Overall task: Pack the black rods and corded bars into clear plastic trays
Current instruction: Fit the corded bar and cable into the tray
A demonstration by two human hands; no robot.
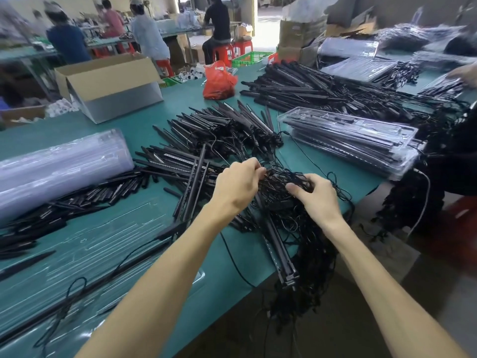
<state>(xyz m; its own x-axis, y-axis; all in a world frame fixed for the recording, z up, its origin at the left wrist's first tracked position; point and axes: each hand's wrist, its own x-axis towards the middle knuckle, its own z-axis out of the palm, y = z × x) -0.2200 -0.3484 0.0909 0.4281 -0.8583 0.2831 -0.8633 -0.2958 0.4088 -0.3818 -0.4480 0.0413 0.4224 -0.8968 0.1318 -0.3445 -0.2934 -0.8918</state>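
Left hand: The person's left hand (pixel 238 184) gripped a tangle of black cords (pixel 278 192), fingers curled into it, knuckles up.
Right hand: The right hand (pixel 318 198) clutched the same tangle just beside the left, thumb stretched toward it.
Corded bars: Two corded bars (pixel 280 254) ran beneath both hands toward the near edge of the green tabletop (pixel 144 117), their cords spilling over it.
Black rods: A heap of black rods (pixel 219 125) lay just beyond the hands.
Open tray: A clear plastic tray (pixel 98 244) lay flat to the left of the left hand and nearer the person, a cord trailing across it.
Packed trays: A stack of filled trays (pixel 361 140) sat beyond the right hand, to its right.
Spare trays: A stack of empty clear trays (pixel 59 164) rested well left of the left hand.
Beyond: A cardboard box (pixel 108 81) and a red plastic bag (pixel 219 81) stood far past the hands.
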